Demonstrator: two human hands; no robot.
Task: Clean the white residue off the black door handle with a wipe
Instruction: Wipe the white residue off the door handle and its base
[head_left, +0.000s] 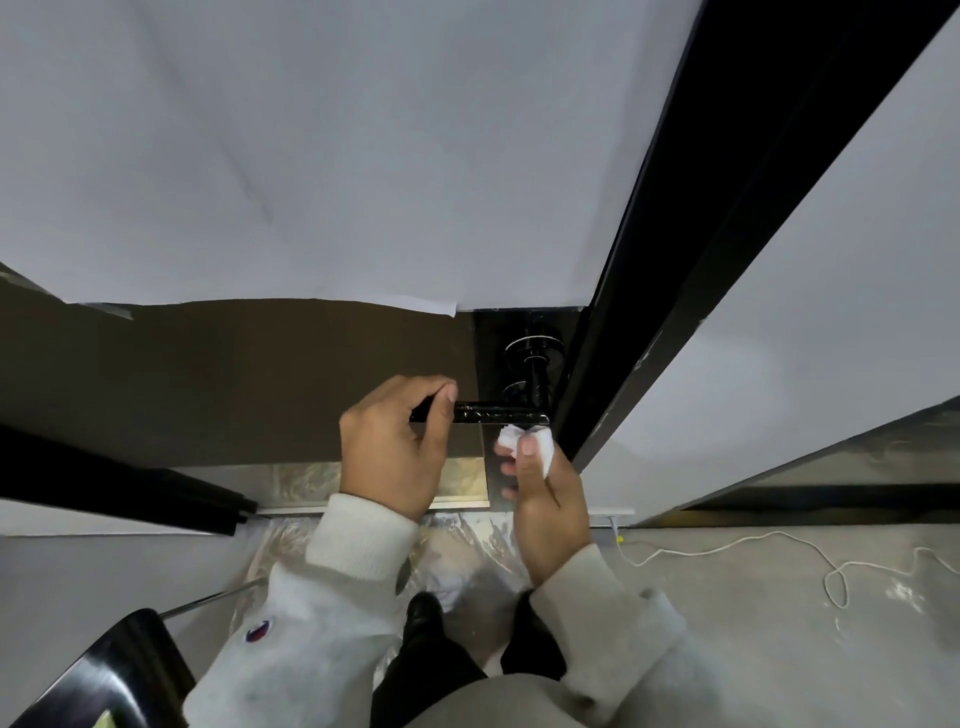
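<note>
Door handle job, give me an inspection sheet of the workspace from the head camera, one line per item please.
Surface: brown door, white paper sheet covering its upper part.
Job's things: black door handle with white specks along the lever; crumpled white wipe at its right end.
Clutter: black chair at lower left; plastic sheeting on the floor.
Hands: left hand grips the lever's free end; right hand pinches the wipe.
Cables: white cord looped across the floor at right.
Surroundings: black door frame, grey floor.

Handle (498, 413) tip inside left hand (395, 447)
</note>
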